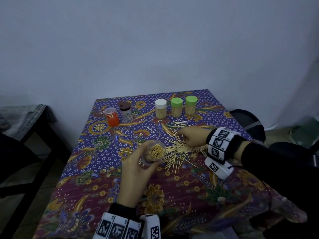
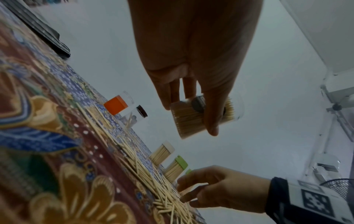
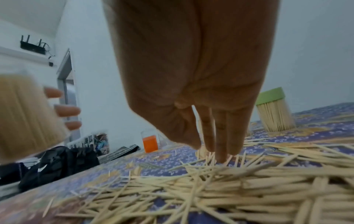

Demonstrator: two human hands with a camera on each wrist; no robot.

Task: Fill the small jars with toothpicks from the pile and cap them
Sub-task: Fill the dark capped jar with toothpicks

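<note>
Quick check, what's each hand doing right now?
Left hand: holding an uncapped jar full of toothpicks, off the table.
Right hand: fingers down in the toothpick pile; whether it has pinched any cannot be told.

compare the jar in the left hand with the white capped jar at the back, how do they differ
The held jar has no cap and its mouth is open; the white-capped jar is closed. The held jar is lifted and tilted in the left hand, whereas the white-capped jar stands upright on the tablecloth. Both are clear and packed with toothpicks.
</note>
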